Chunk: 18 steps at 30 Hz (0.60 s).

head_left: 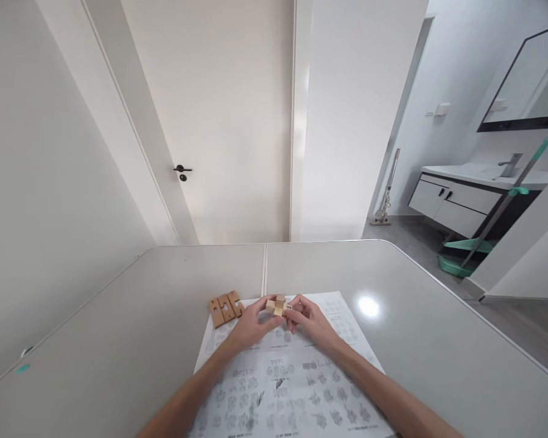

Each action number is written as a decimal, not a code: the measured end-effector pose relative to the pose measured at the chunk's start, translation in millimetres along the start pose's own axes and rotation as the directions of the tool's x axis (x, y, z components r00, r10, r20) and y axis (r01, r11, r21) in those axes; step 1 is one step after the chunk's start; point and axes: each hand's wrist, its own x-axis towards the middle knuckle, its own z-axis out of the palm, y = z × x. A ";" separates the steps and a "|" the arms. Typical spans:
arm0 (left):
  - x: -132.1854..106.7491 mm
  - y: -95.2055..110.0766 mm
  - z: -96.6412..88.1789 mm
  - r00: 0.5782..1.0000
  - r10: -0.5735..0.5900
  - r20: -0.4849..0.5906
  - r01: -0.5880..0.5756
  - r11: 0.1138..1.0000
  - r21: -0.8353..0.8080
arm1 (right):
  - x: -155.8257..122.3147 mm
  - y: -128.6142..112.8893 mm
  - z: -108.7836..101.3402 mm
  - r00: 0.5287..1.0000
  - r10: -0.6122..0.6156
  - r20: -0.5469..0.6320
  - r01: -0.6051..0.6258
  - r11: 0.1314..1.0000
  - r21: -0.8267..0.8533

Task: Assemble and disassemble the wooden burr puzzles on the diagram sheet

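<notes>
table [119,340]: two hands [251,325] [308,321], one puzzle [277,305], three blocks [226,308]

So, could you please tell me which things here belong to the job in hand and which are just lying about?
In hand: wooden puzzle, held between left hand and right hand; loose wooden pieces beside it; printed sheet underneath, on the table.
Lying about: broom and dustpan, mirror, washbasin cabinet, door handle.

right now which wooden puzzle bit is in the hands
The pale crossed assembly, pinched between left hand and right hand over the printed sheet; the browner notched blocks lie untouched to its left.
</notes>
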 end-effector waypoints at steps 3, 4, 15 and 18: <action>1.4 -0.3 -3.1 1.000 0.005 -0.005 -0.005 0.999 -0.051 | -1.1 -5.5 -2.3 0.992 0.038 0.120 -0.046 0.997 0.065; 1.6 -0.4 -3.9 1.000 0.015 -0.002 -0.015 0.998 -0.060 | -1.0 -6.4 -4.9 0.984 0.047 0.173 -0.058 0.996 0.061; -5.0 19.8 -6.7 0.989 0.130 0.077 -0.123 0.989 -0.084 | -3.1 -6.0 -14.6 0.939 0.039 0.341 0.003 0.993 -0.121; -6.2 22.2 -6.5 0.989 0.138 0.059 -0.135 0.990 -0.052 | -3.4 -3.1 -13.0 0.953 0.026 0.302 0.015 0.991 -0.134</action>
